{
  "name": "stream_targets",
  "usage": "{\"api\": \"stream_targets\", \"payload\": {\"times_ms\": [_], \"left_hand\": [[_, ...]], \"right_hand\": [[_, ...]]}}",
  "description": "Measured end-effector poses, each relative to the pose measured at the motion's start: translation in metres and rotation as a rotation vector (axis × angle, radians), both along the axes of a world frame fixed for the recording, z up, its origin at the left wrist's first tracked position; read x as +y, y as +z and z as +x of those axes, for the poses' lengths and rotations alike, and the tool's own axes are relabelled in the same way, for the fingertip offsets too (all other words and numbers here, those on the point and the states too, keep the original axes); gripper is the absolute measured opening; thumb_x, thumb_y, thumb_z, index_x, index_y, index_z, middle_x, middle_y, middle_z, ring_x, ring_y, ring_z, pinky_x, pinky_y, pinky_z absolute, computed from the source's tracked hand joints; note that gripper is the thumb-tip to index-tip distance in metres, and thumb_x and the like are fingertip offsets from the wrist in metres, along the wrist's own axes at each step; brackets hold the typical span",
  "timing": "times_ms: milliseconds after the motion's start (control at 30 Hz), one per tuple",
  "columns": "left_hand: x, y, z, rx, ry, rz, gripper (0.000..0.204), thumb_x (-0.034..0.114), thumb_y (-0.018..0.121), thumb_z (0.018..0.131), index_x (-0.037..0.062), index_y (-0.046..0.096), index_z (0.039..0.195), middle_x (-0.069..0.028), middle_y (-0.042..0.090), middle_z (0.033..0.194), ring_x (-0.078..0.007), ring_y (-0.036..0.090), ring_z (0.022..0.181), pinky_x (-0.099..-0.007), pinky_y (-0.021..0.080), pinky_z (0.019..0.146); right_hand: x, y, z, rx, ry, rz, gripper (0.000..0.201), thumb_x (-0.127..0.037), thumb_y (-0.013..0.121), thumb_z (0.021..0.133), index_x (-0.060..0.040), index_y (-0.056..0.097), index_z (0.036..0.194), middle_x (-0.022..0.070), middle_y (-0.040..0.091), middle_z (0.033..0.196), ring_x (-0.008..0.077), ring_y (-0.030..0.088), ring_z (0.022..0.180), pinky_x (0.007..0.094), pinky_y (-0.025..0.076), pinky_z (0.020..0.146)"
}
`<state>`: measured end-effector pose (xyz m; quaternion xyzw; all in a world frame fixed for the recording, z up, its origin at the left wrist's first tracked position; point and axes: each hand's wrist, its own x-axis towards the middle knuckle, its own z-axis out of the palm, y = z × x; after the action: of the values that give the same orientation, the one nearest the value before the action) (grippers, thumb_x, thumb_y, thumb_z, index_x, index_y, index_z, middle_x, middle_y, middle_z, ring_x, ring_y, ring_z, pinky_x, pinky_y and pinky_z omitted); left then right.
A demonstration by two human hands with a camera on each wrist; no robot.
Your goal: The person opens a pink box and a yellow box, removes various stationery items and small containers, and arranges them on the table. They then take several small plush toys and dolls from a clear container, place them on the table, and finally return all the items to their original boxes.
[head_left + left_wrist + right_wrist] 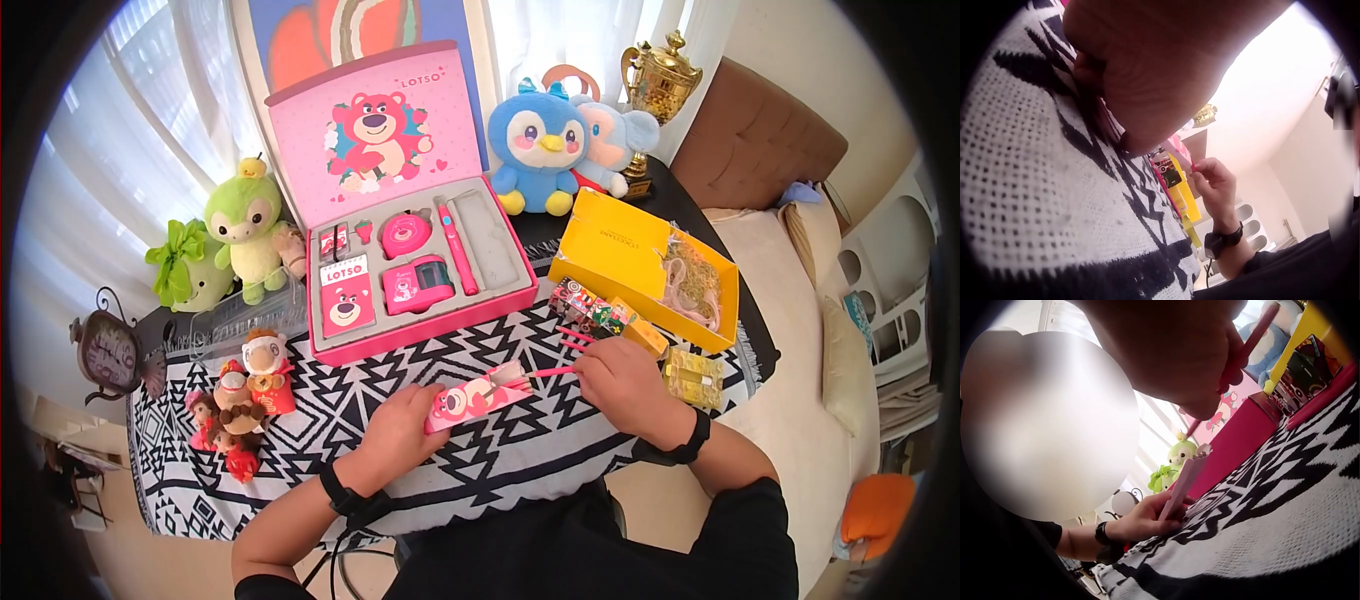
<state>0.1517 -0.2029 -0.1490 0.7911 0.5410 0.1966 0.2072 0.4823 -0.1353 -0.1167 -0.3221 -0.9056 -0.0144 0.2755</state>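
My left hand [398, 428] grips a flat pink carton [468, 400] printed with a bear, low over the patterned cloth. The carton's open end points right, toward my right hand [630, 388]. Between thumb and fingers the right hand pinches a slim pink pencil [552, 371], its left tip close to the carton's mouth. In the right wrist view the pencil [1261, 330] slants up past the fingers, and the carton [1185, 484] stands tilted in the left hand. More pink pencils [574, 336] lie just beyond the right hand.
Behind the hands an open pink gift box [425, 337] holds stationery in grey slots. A yellow box [610, 240], small patterned boxes [590, 305] and a yellow packet [694, 378] sit at right. Plush toys [545, 150] stand behind; small dolls [240, 400] lie left.
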Motion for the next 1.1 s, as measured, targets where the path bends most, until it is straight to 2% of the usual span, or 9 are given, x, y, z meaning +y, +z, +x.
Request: {"api": "stream_targets", "payload": {"times_ms": [133, 367, 433, 667, 767, 867, 933, 1067, 1100], "left_hand": [[-0.001, 0.004, 0.002, 0.003, 0.013, -0.026, 0.054, 0.015, 0.075, 0.075, 0.0009, 0.059, 0.124, -0.0185, 0.062, 0.096, -0.0384, 0.063, 0.092, -0.0459, 0.053, 0.082], [-0.001, 0.001, 0.002, 0.003, 0.021, -0.027, 0.054, 0.015, 0.076, 0.075, 0.0013, 0.059, 0.125, -0.0181, 0.062, 0.094, -0.0384, 0.063, 0.092, -0.0459, 0.053, 0.082], [-0.001, -0.001, 0.002, 0.0, 0.018, -0.018, 0.054, 0.015, 0.076, 0.075, 0.0012, 0.059, 0.125, -0.0181, 0.062, 0.094, -0.0384, 0.062, 0.092, -0.0458, 0.053, 0.082], [0.0, -0.003, 0.002, -0.02, 0.016, 0.009, 0.053, 0.015, 0.076, 0.074, 0.0023, 0.061, 0.124, -0.0186, 0.063, 0.094, -0.0387, 0.064, 0.089, -0.0456, 0.053, 0.08], [-0.001, -0.002, 0.001, -0.026, 0.018, 0.008, 0.053, 0.015, 0.077, 0.074, 0.0022, 0.062, 0.123, -0.0183, 0.063, 0.094, -0.0386, 0.064, 0.089, -0.0456, 0.053, 0.079], [-0.003, -0.001, 0.001, -0.014, 0.007, -0.011, 0.054, 0.015, 0.076, 0.075, 0.0012, 0.059, 0.125, -0.0181, 0.062, 0.095, -0.0382, 0.063, 0.092, -0.0454, 0.053, 0.082], [-0.002, -0.003, 0.001, -0.032, -0.003, 0.002, 0.054, 0.015, 0.076, 0.075, 0.0013, 0.059, 0.125, -0.0179, 0.062, 0.095, -0.0381, 0.063, 0.092, -0.0453, 0.053, 0.082], [-0.003, -0.006, -0.001, -0.042, 0.001, 0.012, 0.054, 0.014, 0.076, 0.075, 0.0019, 0.059, 0.125, -0.0176, 0.062, 0.095, -0.0381, 0.063, 0.092, -0.0452, 0.053, 0.081], [-0.003, -0.007, 0.0, -0.058, 0.009, 0.027, 0.053, 0.014, 0.076, 0.075, 0.0024, 0.061, 0.124, -0.0178, 0.062, 0.093, -0.0384, 0.064, 0.09, -0.0456, 0.053, 0.08]], "right_hand": [[0.003, -0.001, -0.004, -0.045, 0.085, 0.002, 0.021, -0.007, 0.068, 0.076, -0.0028, 0.064, 0.096, 0.0102, 0.062, 0.094, 0.0281, 0.064, 0.086, 0.0391, 0.051, 0.072], [0.008, 0.002, -0.01, 0.084, 0.053, 0.1, 0.021, -0.009, 0.066, 0.077, -0.0025, 0.065, 0.097, 0.0101, 0.062, 0.093, 0.0272, 0.064, 0.087, 0.0374, 0.051, 0.072], [0.009, 0.005, -0.009, -0.076, 0.172, 0.041, 0.02, -0.01, 0.066, 0.078, -0.0023, 0.066, 0.097, 0.0093, 0.062, 0.094, 0.0262, 0.064, 0.087, 0.0371, 0.051, 0.072], [0.014, -0.004, -0.019, -0.131, 0.272, 0.024, 0.023, -0.008, 0.067, 0.078, -0.001, 0.068, 0.099, 0.0109, 0.065, 0.099, 0.0272, 0.065, 0.089, 0.0381, 0.052, 0.075], [0.015, -0.002, -0.031, -0.116, 0.329, 0.032, 0.021, -0.01, 0.066, 0.078, -0.0023, 0.066, 0.097, 0.008, 0.062, 0.095, 0.0249, 0.064, 0.089, 0.0371, 0.051, 0.079], [0.016, 0.0, -0.039, -0.134, 0.38, -0.028, 0.024, -0.011, 0.066, 0.078, -0.002, 0.067, 0.101, 0.0089, 0.064, 0.099, 0.0254, 0.065, 0.092, 0.0372, 0.052, 0.082], [0.019, -0.005, -0.044, -0.032, 0.448, 0.026, 0.028, -0.01, 0.066, 0.079, -0.002, 0.067, 0.105, 0.0099, 0.065, 0.104, 0.027, 0.065, 0.097, 0.0388, 0.051, 0.089], [0.019, 0.004, -0.034, 0.015, 0.295, 0.059, 0.031, -0.013, 0.068, 0.081, -0.0021, 0.067, 0.111, 0.0121, 0.066, 0.111, 0.0296, 0.064, 0.107, 0.0421, 0.049, 0.095], [0.017, 0.006, -0.032, 0.072, 0.143, 0.022, 0.036, -0.016, 0.068, 0.085, -0.0014, 0.064, 0.118, 0.0151, 0.063, 0.118, 0.0318, 0.061, 0.114, 0.0438, 0.047, 0.099]]}}
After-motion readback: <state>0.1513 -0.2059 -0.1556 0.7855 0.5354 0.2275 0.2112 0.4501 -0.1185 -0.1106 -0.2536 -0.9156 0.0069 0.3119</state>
